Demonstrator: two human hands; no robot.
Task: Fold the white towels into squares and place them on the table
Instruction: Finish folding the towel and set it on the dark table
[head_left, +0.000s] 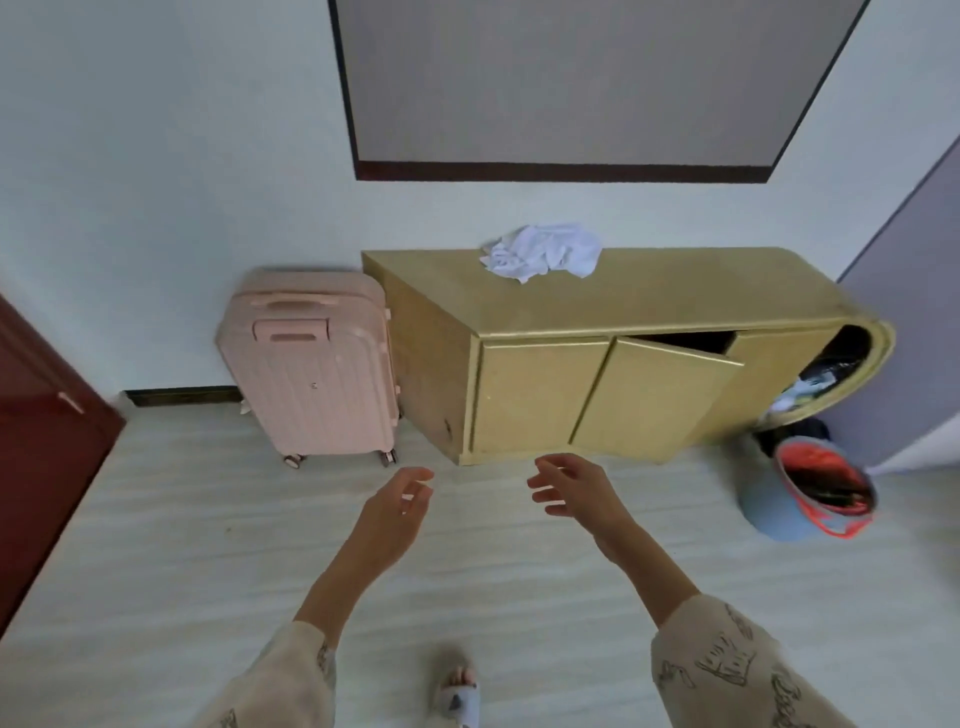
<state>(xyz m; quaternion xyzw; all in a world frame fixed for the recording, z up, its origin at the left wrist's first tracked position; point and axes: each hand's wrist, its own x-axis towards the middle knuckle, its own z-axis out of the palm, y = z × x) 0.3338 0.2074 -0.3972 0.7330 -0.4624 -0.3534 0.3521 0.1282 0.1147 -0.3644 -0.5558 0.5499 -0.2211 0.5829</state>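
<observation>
A crumpled heap of white towels (545, 252) lies on the back part of the gold cabinet's top (649, 296), near the wall. My left hand (400, 506) and my right hand (571, 488) reach forward over the floor, well short of the cabinet. Both hands hold nothing, and their fingers are loosely curved. The hands sit about a palm's width apart, palms turned toward each other.
A pink suitcase (317, 364) stands left of the cabinet against the wall. One cabinet door (654, 395) hangs ajar. A blue bin (810, 493) with red contents sits on the floor at the right. A dark red door (41, 431) is at the far left.
</observation>
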